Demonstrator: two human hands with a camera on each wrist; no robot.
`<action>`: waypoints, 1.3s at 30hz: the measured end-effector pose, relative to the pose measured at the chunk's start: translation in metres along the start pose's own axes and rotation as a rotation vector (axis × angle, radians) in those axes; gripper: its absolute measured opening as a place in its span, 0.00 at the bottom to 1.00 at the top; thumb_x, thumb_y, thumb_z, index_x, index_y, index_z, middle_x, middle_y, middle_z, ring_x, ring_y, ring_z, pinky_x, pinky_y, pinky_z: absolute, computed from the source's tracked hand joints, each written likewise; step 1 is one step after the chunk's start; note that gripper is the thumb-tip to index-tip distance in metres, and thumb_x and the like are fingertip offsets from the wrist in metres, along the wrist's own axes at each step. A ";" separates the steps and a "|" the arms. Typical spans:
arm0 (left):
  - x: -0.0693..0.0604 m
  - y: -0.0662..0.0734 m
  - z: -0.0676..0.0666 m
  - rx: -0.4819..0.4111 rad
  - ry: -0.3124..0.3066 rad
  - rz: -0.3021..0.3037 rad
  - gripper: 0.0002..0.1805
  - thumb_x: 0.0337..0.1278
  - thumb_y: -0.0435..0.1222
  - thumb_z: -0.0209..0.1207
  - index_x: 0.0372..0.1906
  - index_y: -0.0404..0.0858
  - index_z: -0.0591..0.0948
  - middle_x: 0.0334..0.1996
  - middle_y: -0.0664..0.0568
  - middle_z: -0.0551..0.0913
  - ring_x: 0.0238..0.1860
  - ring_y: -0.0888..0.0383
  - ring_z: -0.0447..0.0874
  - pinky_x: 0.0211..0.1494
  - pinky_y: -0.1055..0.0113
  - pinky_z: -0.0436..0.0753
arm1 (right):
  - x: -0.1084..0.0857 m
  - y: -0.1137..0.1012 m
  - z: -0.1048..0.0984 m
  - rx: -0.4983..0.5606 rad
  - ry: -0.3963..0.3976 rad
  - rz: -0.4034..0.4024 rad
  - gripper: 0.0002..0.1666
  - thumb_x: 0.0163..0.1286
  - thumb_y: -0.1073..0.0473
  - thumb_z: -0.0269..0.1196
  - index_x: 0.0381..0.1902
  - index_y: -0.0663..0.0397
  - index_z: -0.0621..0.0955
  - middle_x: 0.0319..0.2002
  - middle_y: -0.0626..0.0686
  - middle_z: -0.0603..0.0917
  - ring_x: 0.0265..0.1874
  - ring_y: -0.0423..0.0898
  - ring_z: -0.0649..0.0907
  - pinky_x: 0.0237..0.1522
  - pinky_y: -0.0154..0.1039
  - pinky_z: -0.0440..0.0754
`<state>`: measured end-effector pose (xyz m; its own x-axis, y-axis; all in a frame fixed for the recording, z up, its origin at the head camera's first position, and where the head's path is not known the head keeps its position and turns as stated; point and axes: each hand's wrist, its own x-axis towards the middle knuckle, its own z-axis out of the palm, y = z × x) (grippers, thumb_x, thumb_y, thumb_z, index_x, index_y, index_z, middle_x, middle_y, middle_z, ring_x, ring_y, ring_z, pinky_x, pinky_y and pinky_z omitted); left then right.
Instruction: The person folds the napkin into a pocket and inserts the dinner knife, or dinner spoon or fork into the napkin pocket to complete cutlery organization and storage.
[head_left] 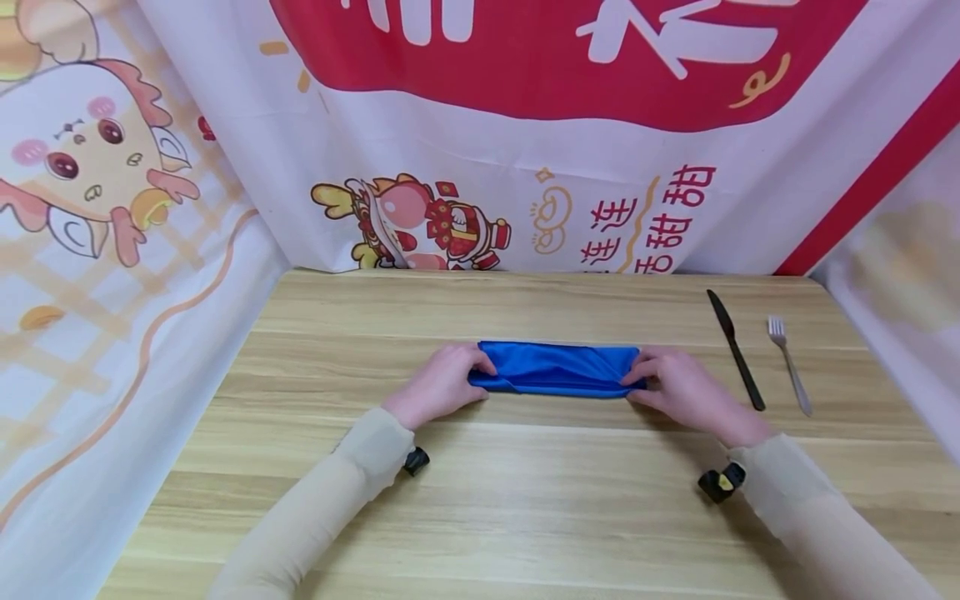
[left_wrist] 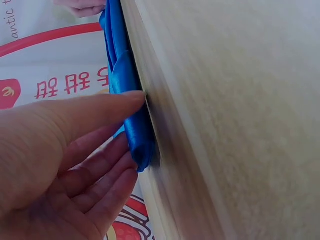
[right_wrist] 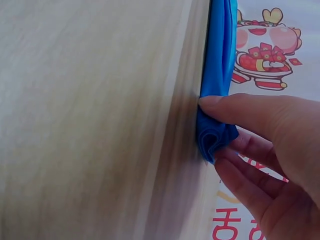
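Blue satiny cloth point(head_left: 557, 365), folded into long strip, lay on wooden tabletop point(head_left: 555, 508), right between left hand point(head_left: 447, 385) and right hand point(head_left: 681, 390)! Looked light, soft, limp, probably slippery; ends seemed best grips, layers pinched together. Left thumb and fingers bent lightly round left end; right pinched right end, thumb nearside, fingers beyond. Black knife point(head_left: 736, 350) sat apart, rightward.

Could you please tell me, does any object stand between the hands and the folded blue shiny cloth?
Nothing visible does. The left hand and right hand each pinch one end of the folded blue shiny cloth. The long black knife and slim silver-coloured fork lie apart, to the cloth's right.
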<state>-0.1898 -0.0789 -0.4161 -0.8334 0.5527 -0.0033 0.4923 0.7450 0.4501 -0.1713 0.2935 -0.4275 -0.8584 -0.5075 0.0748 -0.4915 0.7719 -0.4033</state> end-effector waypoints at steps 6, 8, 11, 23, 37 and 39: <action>0.002 0.000 0.002 -0.007 0.010 -0.011 0.10 0.57 0.32 0.73 0.44 0.39 0.88 0.45 0.52 0.85 0.51 0.53 0.82 0.60 0.58 0.78 | -0.001 0.004 0.002 0.035 0.029 -0.001 0.10 0.60 0.64 0.77 0.40 0.50 0.91 0.41 0.49 0.85 0.42 0.49 0.84 0.47 0.54 0.84; 0.002 0.001 0.002 -0.004 0.013 -0.012 0.08 0.58 0.32 0.72 0.43 0.40 0.88 0.44 0.52 0.85 0.51 0.53 0.82 0.61 0.58 0.77 | -0.001 0.005 0.003 0.042 0.038 0.002 0.10 0.59 0.64 0.77 0.40 0.50 0.91 0.41 0.48 0.85 0.42 0.49 0.84 0.47 0.53 0.84; 0.002 0.001 0.002 0.001 0.015 -0.015 0.07 0.60 0.32 0.71 0.43 0.40 0.88 0.45 0.52 0.85 0.52 0.53 0.81 0.62 0.58 0.76 | -0.001 0.005 0.003 0.052 0.041 0.011 0.10 0.60 0.64 0.77 0.40 0.50 0.91 0.41 0.48 0.86 0.43 0.49 0.84 0.48 0.53 0.84; -0.001 0.005 0.001 0.005 0.003 0.008 0.07 0.65 0.31 0.66 0.45 0.40 0.83 0.45 0.52 0.83 0.49 0.54 0.79 0.58 0.58 0.78 | 0.001 0.004 -0.001 0.100 0.020 0.069 0.10 0.61 0.65 0.75 0.41 0.50 0.89 0.43 0.51 0.86 0.37 0.47 0.83 0.42 0.48 0.85; -0.002 0.010 -0.018 -0.097 0.152 0.021 0.08 0.72 0.32 0.60 0.52 0.39 0.78 0.49 0.51 0.79 0.49 0.56 0.77 0.58 0.60 0.79 | 0.010 -0.003 -0.027 0.109 0.167 0.038 0.08 0.63 0.67 0.72 0.40 0.53 0.87 0.44 0.53 0.86 0.44 0.54 0.83 0.47 0.58 0.82; -0.003 0.011 -0.021 -0.102 0.186 0.023 0.08 0.73 0.33 0.58 0.53 0.40 0.78 0.50 0.51 0.78 0.49 0.56 0.77 0.57 0.60 0.80 | 0.012 -0.005 -0.030 0.119 0.201 0.025 0.08 0.63 0.67 0.72 0.39 0.53 0.87 0.44 0.53 0.85 0.46 0.55 0.83 0.49 0.59 0.81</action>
<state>-0.1878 -0.0804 -0.3921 -0.8588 0.4838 0.1686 0.4918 0.6862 0.5359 -0.1837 0.2952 -0.3969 -0.8881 -0.3928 0.2388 -0.4589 0.7270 -0.5108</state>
